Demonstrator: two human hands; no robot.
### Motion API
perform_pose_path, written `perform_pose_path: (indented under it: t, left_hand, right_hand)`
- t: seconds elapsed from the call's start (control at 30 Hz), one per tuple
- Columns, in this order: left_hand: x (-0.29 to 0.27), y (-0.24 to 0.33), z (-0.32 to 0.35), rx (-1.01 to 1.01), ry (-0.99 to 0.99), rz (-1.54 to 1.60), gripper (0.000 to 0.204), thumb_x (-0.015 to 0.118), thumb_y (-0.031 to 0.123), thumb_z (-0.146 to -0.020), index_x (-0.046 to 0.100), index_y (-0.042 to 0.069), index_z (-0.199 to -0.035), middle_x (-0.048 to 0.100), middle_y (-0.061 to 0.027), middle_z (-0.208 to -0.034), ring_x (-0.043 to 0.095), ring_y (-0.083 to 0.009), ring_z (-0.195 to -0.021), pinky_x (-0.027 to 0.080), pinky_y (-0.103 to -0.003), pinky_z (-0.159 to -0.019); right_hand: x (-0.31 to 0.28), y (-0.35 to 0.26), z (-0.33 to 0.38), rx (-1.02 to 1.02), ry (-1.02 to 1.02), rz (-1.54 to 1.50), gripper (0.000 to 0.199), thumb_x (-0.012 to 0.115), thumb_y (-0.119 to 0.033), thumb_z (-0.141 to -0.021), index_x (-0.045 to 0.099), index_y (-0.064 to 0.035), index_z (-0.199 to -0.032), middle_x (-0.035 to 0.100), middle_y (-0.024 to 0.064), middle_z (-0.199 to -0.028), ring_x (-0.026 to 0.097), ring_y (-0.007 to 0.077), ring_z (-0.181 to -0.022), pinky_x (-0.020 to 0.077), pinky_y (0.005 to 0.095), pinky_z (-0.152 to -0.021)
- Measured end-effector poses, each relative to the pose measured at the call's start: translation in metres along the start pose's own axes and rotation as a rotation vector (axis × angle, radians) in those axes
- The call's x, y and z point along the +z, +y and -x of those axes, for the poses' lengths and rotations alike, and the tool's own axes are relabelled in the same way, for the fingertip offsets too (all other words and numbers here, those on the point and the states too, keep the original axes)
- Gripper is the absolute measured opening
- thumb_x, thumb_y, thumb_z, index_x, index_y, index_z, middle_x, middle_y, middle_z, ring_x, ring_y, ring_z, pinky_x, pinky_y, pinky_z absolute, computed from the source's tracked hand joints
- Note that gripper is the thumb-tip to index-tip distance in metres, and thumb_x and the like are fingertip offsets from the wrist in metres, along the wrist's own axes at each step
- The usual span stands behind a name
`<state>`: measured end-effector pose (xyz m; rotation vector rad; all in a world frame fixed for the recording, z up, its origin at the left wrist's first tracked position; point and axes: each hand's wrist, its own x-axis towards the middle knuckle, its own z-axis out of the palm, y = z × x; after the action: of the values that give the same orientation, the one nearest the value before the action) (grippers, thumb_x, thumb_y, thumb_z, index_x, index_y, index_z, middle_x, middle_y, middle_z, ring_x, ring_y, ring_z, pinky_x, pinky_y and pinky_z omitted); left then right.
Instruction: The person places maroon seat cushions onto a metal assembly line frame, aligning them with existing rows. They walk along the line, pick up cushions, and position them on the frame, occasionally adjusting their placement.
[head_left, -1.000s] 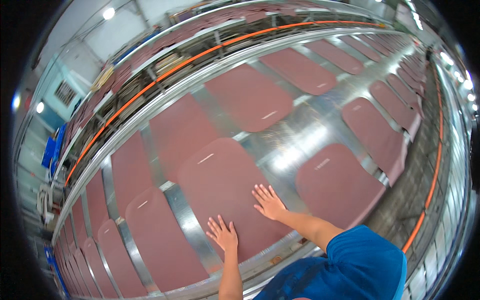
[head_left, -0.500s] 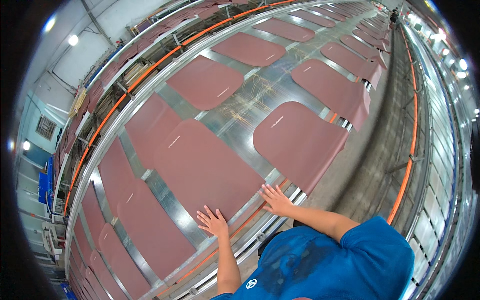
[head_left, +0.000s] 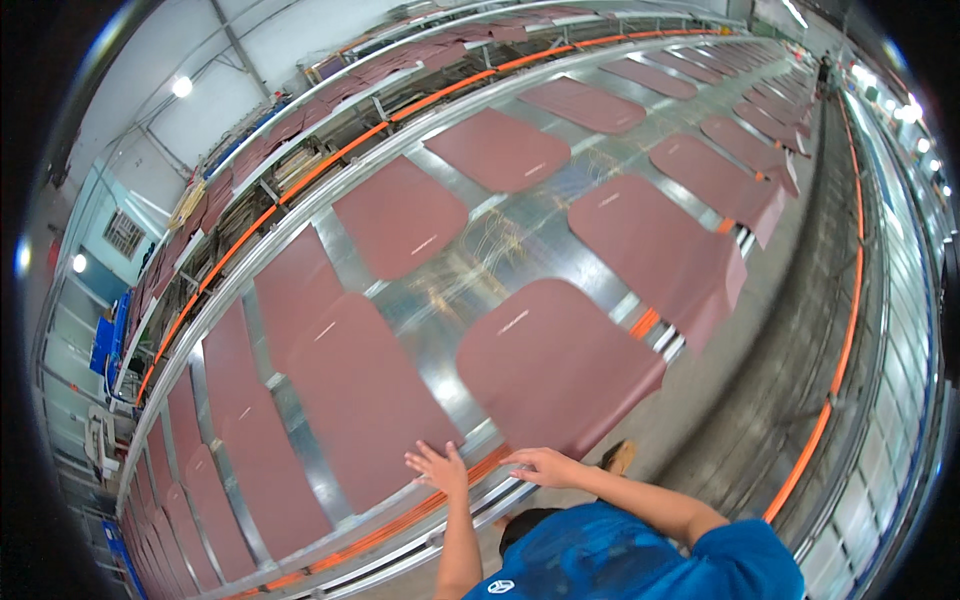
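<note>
A maroon sheet with rounded far corners and a small pale mark (head_left: 365,410) lies flat on the long metal table. My left hand (head_left: 437,468) is at its near edge, fingers spread, holding nothing. Just to the right, my right hand (head_left: 543,466) is palm down at the table's front rail, fingers stretched out and slightly bent. It is close to the near left corner of another maroon sheet (head_left: 555,360), whose near end hangs over the table edge. Whether the right fingertips touch that sheet, I cannot tell.
Several more maroon sheets (head_left: 408,215) lie in two rows along the metal tabletop (head_left: 520,235). Metal rails and an orange strip (head_left: 370,545) run along the near edge. A concrete aisle (head_left: 760,370) lies to the right, with another long table (head_left: 880,400) beyond it.
My view has shifted along the table to the right. My right hand has moved off the left sheet's near corner toward the overhanging sheet. My left hand stays by the left sheet's near edge.
</note>
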<state>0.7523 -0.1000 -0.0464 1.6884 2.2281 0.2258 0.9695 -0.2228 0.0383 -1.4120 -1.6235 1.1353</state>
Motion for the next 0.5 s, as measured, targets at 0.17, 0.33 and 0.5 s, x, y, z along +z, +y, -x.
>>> perform_pose_path:
  t: [0.17,0.33,0.5]
  left_hand:
    - [0.022,0.035,-0.007,-0.211,0.146,-0.114,0.078,0.039,0.060,-0.097,0.015,0.015,-0.156,0.001,-0.0304,-0.158,-0.003,-0.0444,-0.148,0.005,-0.073,-0.108]
    - [0.020,0.050,-0.004,-0.227,0.086,-0.231,0.078,0.035,0.060,-0.098,0.011,0.015,-0.157,-0.003,-0.0315,-0.158,-0.004,-0.0460,-0.147,0.009,-0.074,-0.106]
    - [0.028,0.053,-0.012,-0.208,0.091,-0.272,0.078,0.037,0.058,-0.098,0.010,0.013,-0.157,-0.002,-0.0311,-0.158,-0.003,-0.0464,-0.147,0.009,-0.074,-0.107]
  right_hand:
    - [-0.143,0.041,0.019,0.101,0.377,-0.073,0.025,0.065,-0.018,-0.091,0.068,-0.0063,-0.113,0.068,0.0126,-0.109,0.068,0.0254,-0.094,0.0540,0.0350,-0.084]
    - [-0.261,0.127,-0.061,0.146,0.671,0.056,0.031,0.064,-0.020,-0.091,0.063,-0.0034,-0.117,0.064,0.0160,-0.115,0.061,0.0305,-0.109,0.0488,0.0393,-0.094]
    - [-0.315,0.194,-0.160,0.137,0.651,0.561,0.045,0.059,-0.029,-0.093,0.052,-0.0066,-0.132,0.046,0.0156,-0.143,0.038,0.0322,-0.137,0.0300,0.0464,-0.113]
